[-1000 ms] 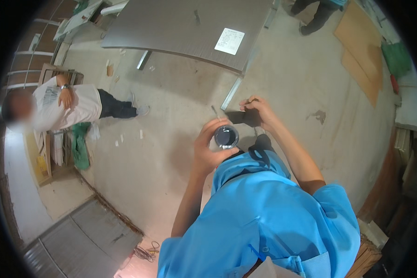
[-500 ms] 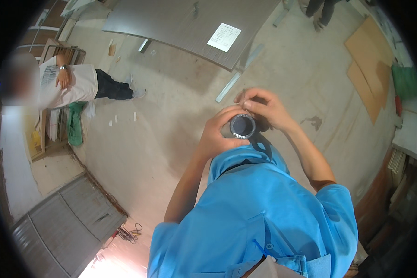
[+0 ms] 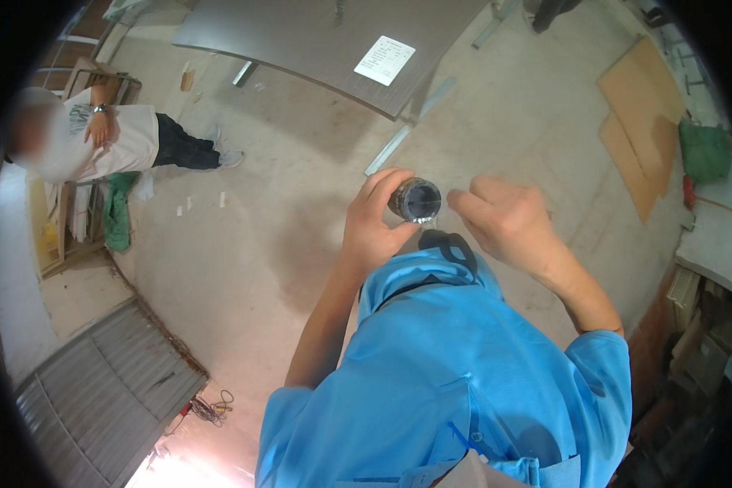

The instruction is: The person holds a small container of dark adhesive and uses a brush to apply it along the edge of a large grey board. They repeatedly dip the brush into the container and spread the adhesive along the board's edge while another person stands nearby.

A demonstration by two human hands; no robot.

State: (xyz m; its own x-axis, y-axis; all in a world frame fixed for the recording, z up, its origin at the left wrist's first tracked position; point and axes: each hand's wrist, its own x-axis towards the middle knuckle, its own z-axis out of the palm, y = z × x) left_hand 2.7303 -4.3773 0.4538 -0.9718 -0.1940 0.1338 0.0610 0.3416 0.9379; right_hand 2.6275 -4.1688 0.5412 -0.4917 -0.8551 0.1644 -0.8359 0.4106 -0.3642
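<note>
My left hand [image 3: 370, 224] grips a short hollow cylinder that looks like a roll of tape [image 3: 416, 201], its dark opening facing up. Fingers and thumb wrap its left side, and a shiny strip shows on its lower rim. To the right of the roll, apart from it, is my right hand [image 3: 504, 215]. Its fingers are curled closed and slightly blurred; whatever they pinch cannot be made out. Both hands are in front of my blue shirt [image 3: 464, 350].
A dark brown tabletop [image 3: 301, 41] with a white paper label [image 3: 385, 60] stands ahead. Flattened cardboard [image 3: 642, 122] lies at right. Another person [image 3: 118, 138] stands at left, near a green bag [image 3: 118, 215]. Corrugated grey sheeting [image 3: 106, 390] and a coiled cable [image 3: 215, 408] are lower left.
My right hand has come away from the roll toward the right, with its fingers more curled. The left hand still holds the roll, shifted slightly up and left and tilted.
</note>
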